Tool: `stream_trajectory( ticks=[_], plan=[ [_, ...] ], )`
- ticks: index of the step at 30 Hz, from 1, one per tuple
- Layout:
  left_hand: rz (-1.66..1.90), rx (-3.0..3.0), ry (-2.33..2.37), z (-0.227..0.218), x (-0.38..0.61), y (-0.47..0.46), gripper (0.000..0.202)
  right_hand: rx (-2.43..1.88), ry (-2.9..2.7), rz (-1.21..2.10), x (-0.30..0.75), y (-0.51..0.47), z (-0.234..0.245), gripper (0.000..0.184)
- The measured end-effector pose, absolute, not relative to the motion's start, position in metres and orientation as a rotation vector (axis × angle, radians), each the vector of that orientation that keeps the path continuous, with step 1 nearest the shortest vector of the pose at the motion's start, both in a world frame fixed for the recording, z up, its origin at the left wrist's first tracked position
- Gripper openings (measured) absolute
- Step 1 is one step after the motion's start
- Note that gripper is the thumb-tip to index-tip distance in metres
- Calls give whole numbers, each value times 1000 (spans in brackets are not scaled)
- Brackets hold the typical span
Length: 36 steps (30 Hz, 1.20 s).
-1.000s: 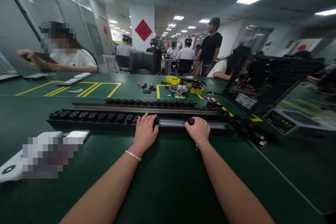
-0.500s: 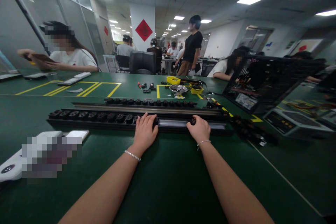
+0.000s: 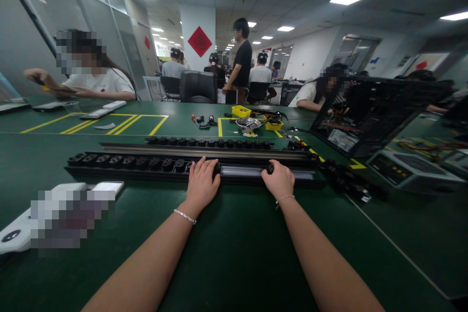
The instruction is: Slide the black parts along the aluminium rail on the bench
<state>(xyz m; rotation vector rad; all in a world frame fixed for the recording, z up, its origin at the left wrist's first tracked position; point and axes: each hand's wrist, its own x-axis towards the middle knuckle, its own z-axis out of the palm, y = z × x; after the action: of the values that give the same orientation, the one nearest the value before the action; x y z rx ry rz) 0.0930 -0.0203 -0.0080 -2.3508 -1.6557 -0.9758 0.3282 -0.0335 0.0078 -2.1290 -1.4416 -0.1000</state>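
A long black power strip housing (image 3: 109,174) lies across the table in front of me. Round black socket modules (image 3: 127,161) sit in a row in its left part; a silvery bare channel (image 3: 241,171) shows in its right part. My left hand (image 3: 204,179) grips the strip near its middle, fingers over the top, covering the last modules of the row. My right hand (image 3: 279,179) pinches a single black socket module (image 3: 270,169) at the channel, farther right. Whether that module touches the channel is hard to tell.
Behind lie a metal rail (image 3: 212,150) and another row of sockets (image 3: 204,143). Beyond are a metal bowl (image 3: 248,123) and a yellow bin (image 3: 241,111). A white device (image 3: 16,226) is at left, an open computer case (image 3: 376,117) at right. People sit across the table.
My right hand has shifted very slightly right with the socket module. My left hand stays still. In the background, a standing person in black has moved left.
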Motion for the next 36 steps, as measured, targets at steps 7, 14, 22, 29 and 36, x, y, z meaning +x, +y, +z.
stream_trajectory(
  ticks=[7,14,22,29,36],
  plan=[
    [-981,-2346,-1646,-8,93,-21,43,-2124,-1456,-139,334,-34,6,42],
    [-978,-2345,-1657,-7,94,-21,43,-2122,-1446,-159,337,-34,3,42],
    [-983,-2346,-1645,-8,93,-21,43,-2155,-1449,-137,341,-35,9,43],
    [-974,-2340,-1646,-8,94,-21,42,-2145,-1470,-160,342,-36,8,43],
    [-977,-2346,-1644,-7,94,-22,43,-2179,-1475,-117,344,-35,12,43]
  ],
)
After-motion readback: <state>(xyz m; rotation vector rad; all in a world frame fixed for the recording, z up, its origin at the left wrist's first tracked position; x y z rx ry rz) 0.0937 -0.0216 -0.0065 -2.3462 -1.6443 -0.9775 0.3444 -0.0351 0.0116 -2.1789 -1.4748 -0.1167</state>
